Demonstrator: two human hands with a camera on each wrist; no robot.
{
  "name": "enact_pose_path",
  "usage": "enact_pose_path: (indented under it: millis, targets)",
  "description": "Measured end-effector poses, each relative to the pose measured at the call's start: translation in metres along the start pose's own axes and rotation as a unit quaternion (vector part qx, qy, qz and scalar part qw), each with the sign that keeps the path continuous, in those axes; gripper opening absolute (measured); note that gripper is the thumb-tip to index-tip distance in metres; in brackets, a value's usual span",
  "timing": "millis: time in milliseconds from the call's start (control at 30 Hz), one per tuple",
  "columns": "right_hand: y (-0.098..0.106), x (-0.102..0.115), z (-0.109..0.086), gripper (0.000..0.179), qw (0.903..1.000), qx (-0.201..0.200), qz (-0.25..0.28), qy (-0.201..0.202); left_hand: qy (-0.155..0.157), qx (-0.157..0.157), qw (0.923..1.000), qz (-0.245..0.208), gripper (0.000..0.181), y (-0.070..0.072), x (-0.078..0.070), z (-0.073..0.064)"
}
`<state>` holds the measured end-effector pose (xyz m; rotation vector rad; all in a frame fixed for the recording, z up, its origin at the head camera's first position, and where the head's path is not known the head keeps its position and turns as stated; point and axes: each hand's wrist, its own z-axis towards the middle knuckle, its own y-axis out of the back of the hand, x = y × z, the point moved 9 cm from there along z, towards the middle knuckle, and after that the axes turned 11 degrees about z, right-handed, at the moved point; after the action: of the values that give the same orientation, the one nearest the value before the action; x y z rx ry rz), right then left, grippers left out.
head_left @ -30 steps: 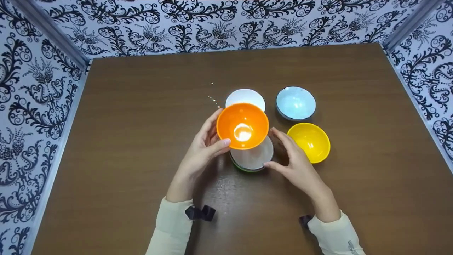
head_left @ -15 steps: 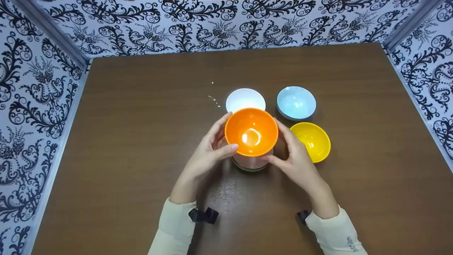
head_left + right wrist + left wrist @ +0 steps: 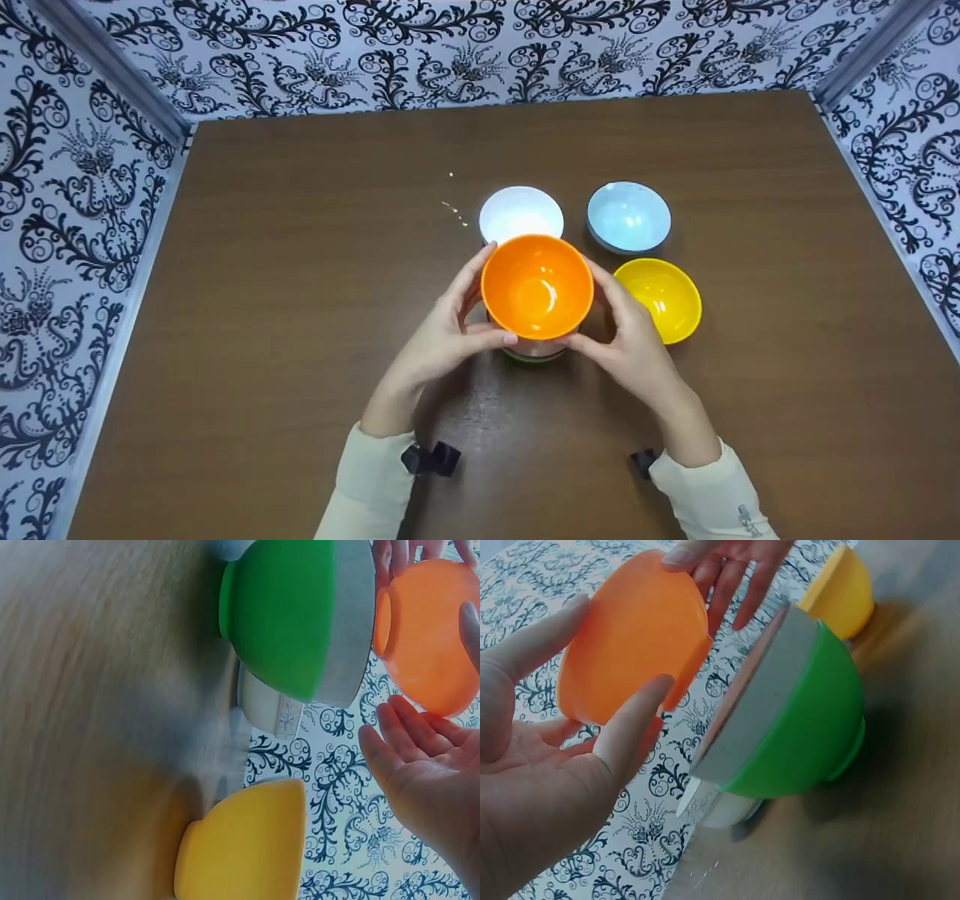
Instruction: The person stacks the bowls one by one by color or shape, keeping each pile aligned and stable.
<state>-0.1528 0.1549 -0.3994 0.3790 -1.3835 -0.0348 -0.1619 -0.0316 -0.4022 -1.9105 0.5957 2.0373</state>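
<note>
In the head view an orange bowl (image 3: 538, 286) is held up between both hands, above a stack near the table's middle. The left hand (image 3: 442, 337) grips its left side, thumb near the front rim and fingers round the side. The right hand (image 3: 630, 341) holds the right side, thumb at the front; in the right wrist view its fingers (image 3: 409, 735) lie fairly straight along the bowl. Below, a grey-white bowl (image 3: 761, 701) sits nested in a green bowl (image 3: 810, 731), apart from the orange one. From above, the orange bowl hides most of this stack.
Behind the stack stands a white bowl (image 3: 520, 212). A light blue bowl (image 3: 628, 217) is at the back right, and a yellow bowl (image 3: 660, 300) beside the right hand. Small pale crumbs (image 3: 454, 212) lie left of the white bowl. Patterned panels (image 3: 465, 67) border the brown table (image 3: 285, 300).
The orange bowl has moved right and toward the person, over the stack. The right hand has come from beside the stack onto the bowl, and the left hand has moved along with it.
</note>
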Motion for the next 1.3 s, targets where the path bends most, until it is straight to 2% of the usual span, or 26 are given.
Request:
enact_pose_path:
  millis: [133, 300, 467, 633, 800, 1033, 1300]
  targets:
    - [0.000, -0.004, -0.001, 0.087, 1.0000, 0.002, 0.001, -0.004, -0.005, -0.002, 0.9996, 0.027, 0.100, -0.002, 0.002, -0.001]
    - [0.000, -0.008, -0.002, 0.087, 0.9999, 0.008, 0.001, -0.011, -0.004, -0.029, 0.9946, 0.100, 0.099, -0.001, 0.004, -0.003]
    - [-0.001, -0.013, -0.003, 0.087, 0.9998, 0.015, 0.003, -0.015, 0.001, -0.049, 0.9833, 0.176, 0.099, 0.000, 0.005, -0.003]
    - [-0.001, -0.018, -0.005, 0.087, 0.9995, 0.023, 0.000, -0.020, 0.027, -0.049, 0.9689, 0.241, 0.098, -0.001, 0.012, -0.006]
    - [-0.003, -0.025, -0.008, 0.088, 0.9991, 0.026, -0.005, -0.034, 0.043, -0.049, 0.9643, 0.257, 0.098, -0.002, 0.017, -0.007]
    - [-0.006, -0.032, -0.009, 0.088, 0.9981, 0.033, 0.001, -0.052, 0.053, -0.041, 0.9688, 0.238, 0.098, -0.004, 0.026, -0.008]
    - [-0.007, -0.036, -0.011, 0.089, 0.9974, 0.036, -0.004, -0.062, 0.064, -0.041, 0.9663, 0.246, 0.098, -0.006, 0.032, -0.008]
